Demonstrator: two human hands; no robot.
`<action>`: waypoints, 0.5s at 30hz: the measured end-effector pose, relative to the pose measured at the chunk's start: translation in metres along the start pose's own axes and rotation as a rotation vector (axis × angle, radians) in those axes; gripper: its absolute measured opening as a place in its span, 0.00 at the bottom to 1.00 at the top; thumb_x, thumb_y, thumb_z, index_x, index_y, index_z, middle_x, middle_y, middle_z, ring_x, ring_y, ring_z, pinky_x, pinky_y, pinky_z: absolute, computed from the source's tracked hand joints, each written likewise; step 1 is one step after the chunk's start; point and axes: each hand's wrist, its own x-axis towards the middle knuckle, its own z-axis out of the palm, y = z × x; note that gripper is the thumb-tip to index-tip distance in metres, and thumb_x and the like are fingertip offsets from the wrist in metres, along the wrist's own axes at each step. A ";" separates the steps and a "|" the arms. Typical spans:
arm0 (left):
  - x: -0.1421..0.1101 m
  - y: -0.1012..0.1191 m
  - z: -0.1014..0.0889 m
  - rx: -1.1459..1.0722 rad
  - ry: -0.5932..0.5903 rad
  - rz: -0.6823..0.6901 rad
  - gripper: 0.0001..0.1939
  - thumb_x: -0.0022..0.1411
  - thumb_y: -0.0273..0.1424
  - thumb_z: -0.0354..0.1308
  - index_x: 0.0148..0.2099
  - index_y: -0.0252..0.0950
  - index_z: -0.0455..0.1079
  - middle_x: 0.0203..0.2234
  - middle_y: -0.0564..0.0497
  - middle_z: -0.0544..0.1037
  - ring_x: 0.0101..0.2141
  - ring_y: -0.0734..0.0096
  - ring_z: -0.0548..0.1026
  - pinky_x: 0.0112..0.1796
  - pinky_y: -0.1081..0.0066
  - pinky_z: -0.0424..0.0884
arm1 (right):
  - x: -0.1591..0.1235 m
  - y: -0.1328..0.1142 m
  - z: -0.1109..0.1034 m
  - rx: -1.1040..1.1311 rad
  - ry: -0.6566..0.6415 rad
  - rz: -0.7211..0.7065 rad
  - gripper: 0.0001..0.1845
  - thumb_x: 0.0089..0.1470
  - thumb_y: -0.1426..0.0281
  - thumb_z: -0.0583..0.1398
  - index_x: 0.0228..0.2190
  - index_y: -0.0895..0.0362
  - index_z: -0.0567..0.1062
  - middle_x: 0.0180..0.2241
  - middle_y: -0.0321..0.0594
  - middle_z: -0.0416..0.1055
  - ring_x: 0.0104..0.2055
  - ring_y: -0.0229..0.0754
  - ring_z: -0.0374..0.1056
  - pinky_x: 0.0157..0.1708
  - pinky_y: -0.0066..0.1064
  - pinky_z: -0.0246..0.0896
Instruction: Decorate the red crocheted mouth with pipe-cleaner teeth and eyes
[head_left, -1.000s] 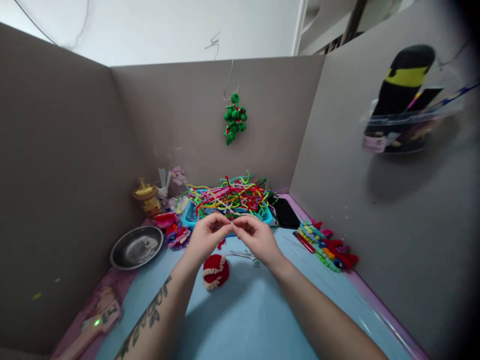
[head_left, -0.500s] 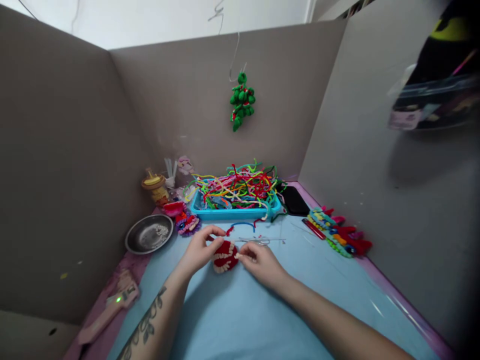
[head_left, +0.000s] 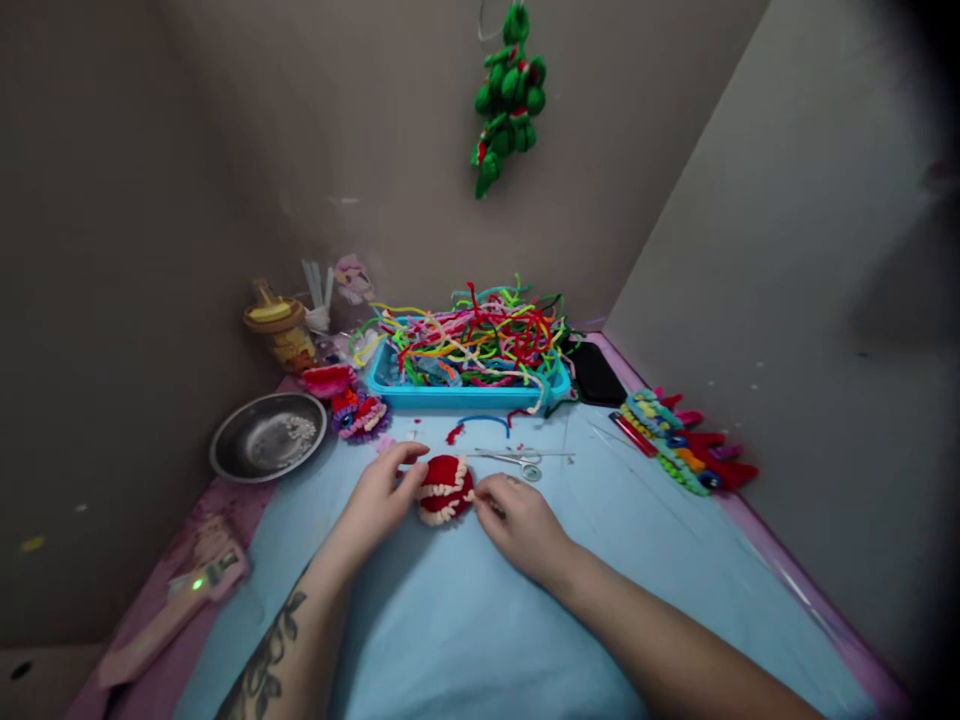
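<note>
Hands (head_left: 384,497) (head_left: 523,517), together earlier, now apart, red ball (head_left: 444,490) between them

The single camera is worn on the head, and it looks forward and down from behind and above the left hand (head_left: 384,502) and the right hand (head_left: 525,528). It is rather near to them, and beyond the hands its view reaches the grey wall (head_left: 375,130).

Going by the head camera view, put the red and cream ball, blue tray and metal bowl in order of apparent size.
1. Blue tray
2. Metal bowl
3. Red and cream ball
</note>
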 end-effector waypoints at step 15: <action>-0.006 -0.004 0.006 -0.071 -0.217 0.162 0.24 0.47 0.25 0.61 0.49 0.38 0.69 0.46 0.45 0.74 0.47 0.59 0.70 0.48 0.62 0.64 | 0.000 -0.005 0.010 -0.099 -0.012 -0.011 0.08 0.50 0.78 0.52 0.23 0.55 0.63 0.23 0.36 0.64 0.28 0.40 0.62 0.30 0.29 0.55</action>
